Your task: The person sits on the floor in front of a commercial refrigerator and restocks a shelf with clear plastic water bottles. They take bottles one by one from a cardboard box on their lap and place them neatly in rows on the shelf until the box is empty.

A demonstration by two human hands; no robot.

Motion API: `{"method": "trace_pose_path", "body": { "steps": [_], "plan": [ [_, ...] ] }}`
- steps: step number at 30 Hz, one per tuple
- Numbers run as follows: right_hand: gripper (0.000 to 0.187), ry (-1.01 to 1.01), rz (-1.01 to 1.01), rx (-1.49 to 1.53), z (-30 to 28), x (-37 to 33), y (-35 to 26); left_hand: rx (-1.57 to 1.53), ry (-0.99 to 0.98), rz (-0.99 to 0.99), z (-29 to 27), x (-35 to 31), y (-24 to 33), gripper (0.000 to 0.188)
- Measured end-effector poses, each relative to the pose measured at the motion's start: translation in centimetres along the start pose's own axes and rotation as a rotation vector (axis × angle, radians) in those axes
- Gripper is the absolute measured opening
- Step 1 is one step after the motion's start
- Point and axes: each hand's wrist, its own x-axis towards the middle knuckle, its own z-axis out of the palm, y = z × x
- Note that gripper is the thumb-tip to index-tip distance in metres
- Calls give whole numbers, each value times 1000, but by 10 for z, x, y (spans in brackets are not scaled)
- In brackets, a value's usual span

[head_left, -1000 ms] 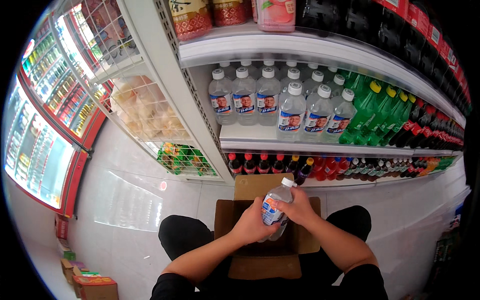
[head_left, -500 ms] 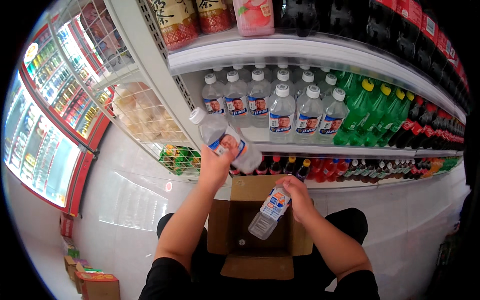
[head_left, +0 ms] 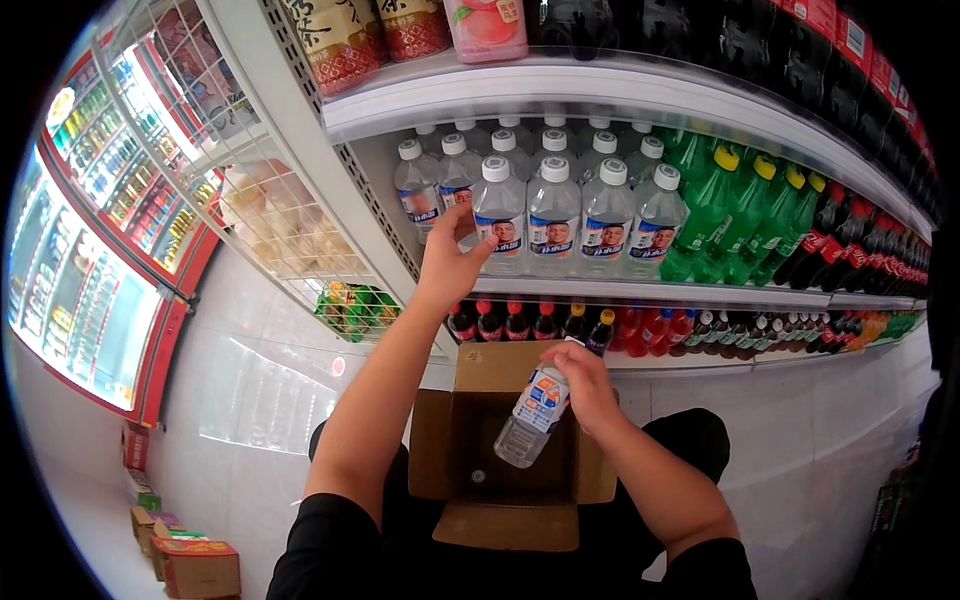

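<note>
My left hand reaches to the shelf, its thumb and fingers round the side of a clear plastic bottle with a white cap and a blue-and-white label. That bottle stands upright at the left end of the front row, beside similar bottles. Lower down, my right hand is closed round the upper part of another clear bottle. This one hangs tilted, cap end up in the hand and base down, above an open cardboard box between my knees. A small white-capped item shows on the box's floor.
Green bottles with yellow caps and dark cola bottles stand to the right on the same shelf. A lower shelf holds rows of small bottles. A wire rack borders the shelf on the left. Cartons sit on the floor at lower left.
My left hand has carried its bottle from mid-air onto the shelf's front row, turning it upright. The right hand still holds its bottle above the box, barely moved.
</note>
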Motion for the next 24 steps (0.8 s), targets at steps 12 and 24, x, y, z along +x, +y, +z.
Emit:
{"method": "trace_pose_path", "body": {
  "steps": [12,24],
  "plan": [
    [17,36,167,48,4,-11,-13,340,-170,181,25,-125,38,65],
    [46,-105,111,303,9,-21,-32,117,-443,-396,4,-160,44,67]
  ]
}}
